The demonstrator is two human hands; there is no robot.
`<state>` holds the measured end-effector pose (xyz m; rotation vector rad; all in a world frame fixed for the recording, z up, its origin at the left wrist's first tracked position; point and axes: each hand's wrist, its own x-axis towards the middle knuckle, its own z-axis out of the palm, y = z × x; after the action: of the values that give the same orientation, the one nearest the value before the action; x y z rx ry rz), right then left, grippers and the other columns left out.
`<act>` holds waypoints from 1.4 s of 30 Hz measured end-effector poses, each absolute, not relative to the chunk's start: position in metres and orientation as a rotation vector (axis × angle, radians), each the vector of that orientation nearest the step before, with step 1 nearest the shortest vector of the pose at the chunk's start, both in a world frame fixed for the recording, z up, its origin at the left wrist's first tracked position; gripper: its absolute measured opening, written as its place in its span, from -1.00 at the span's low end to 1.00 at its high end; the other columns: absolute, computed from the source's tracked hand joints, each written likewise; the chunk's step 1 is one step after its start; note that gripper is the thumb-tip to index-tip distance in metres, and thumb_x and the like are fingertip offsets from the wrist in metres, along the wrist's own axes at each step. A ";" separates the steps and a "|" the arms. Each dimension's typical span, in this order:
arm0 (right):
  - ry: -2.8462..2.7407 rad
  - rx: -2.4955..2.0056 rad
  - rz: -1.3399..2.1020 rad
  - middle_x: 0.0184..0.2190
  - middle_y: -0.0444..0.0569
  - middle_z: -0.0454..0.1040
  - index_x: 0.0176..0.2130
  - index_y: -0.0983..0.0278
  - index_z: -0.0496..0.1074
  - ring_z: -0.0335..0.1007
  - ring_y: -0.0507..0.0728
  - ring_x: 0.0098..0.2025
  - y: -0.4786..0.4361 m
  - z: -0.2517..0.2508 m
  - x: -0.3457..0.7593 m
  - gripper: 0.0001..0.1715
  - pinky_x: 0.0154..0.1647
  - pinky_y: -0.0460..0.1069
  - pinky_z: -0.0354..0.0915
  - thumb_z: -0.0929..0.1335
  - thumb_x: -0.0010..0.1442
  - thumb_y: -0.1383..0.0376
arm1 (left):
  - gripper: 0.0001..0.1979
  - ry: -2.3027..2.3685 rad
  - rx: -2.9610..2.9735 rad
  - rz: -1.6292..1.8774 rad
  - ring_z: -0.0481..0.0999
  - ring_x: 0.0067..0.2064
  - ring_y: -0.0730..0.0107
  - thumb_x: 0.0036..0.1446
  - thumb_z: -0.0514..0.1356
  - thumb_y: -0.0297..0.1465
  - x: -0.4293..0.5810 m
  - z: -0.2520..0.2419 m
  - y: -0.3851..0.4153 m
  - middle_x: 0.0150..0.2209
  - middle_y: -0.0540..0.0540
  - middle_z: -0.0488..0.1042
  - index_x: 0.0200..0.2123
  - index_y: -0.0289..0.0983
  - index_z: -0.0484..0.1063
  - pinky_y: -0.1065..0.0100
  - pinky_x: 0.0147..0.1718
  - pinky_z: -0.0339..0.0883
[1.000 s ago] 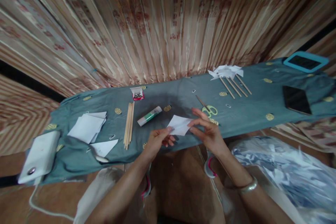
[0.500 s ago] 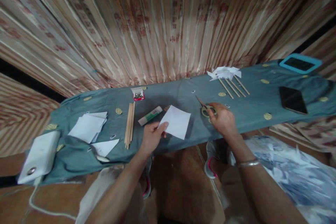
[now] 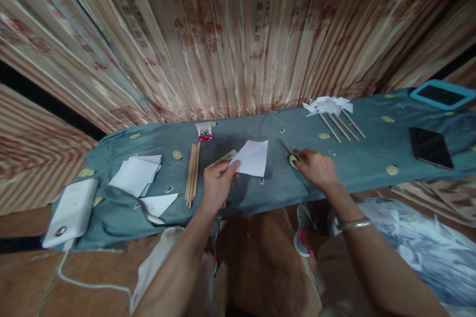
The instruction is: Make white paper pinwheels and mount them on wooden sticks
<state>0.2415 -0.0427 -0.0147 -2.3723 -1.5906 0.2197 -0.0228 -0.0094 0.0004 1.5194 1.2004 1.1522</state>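
Pinched between thumb and fingers of my left hand is a square sheet of white paper, tilted above the cloth. My right hand grips a pair of scissors by the handles, blades pointing up and left, a short gap from the paper. Partly hidden behind my left hand and the sheet lies a glue stick. Left of it is a row of wooden sticks, with a small red and white box of metal pins beyond them.
Paper pinwheels on sticks lie at the back right. Near the right end are a black phone and a blue-framed tablet. Stacked paper, a paper piece and a white power bank occupy the left.
My left hand has raised and tilted the paper, which now covers more of the glue stick. The scissors have lifted and turned in my right hand. The whole view has shifted slightly.
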 end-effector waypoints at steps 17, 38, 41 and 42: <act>-0.828 -1.105 1.499 -0.51 -0.09 0.51 -0.21 0.19 0.59 0.30 -0.05 -0.54 -0.101 0.001 0.170 -0.52 -0.59 -0.17 0.17 0.54 -0.12 0.03 | -0.73 1.243 1.172 1.313 0.37 -0.59 0.48 -0.09 0.28 -0.21 -0.031 0.007 0.010 -0.67 0.01 0.43 -0.61 -0.31 0.48 0.44 -0.54 0.22; -1.133 -1.247 1.509 -0.46 -0.06 0.50 -0.08 0.19 0.56 0.32 0.03 -0.45 -0.102 0.002 0.166 -0.40 -0.49 -0.09 0.26 0.49 -0.07 -0.05 | -0.72 1.267 1.177 1.387 0.44 -0.58 0.47 -0.08 0.31 -0.17 -0.036 0.006 0.016 -0.60 0.02 0.47 -0.54 -0.30 0.51 0.46 -0.58 0.28; -1.176 -1.220 1.508 -0.46 -0.08 0.48 -0.07 0.19 0.56 0.28 0.02 -0.46 -0.101 0.001 0.164 -0.40 -0.47 -0.08 0.25 0.48 -0.06 -0.06 | -0.73 1.252 1.174 1.366 0.43 -0.58 0.47 -0.09 0.31 -0.19 -0.033 0.006 0.013 -0.62 0.02 0.46 -0.56 -0.30 0.50 0.46 -0.58 0.27; -1.182 -1.217 1.504 -0.47 -0.09 0.47 -0.08 0.18 0.56 0.27 0.01 -0.46 -0.101 0.000 0.164 -0.41 -0.48 -0.09 0.24 0.48 -0.05 -0.05 | -0.73 1.249 1.174 1.353 0.43 -0.58 0.46 -0.10 0.32 -0.19 -0.031 0.006 0.012 -0.62 0.01 0.46 -0.55 -0.30 0.51 0.46 -0.58 0.27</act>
<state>0.1636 -0.1007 0.0000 -1.2166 -1.1823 1.5037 -0.0312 0.0123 0.0064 1.1740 1.2494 1.3534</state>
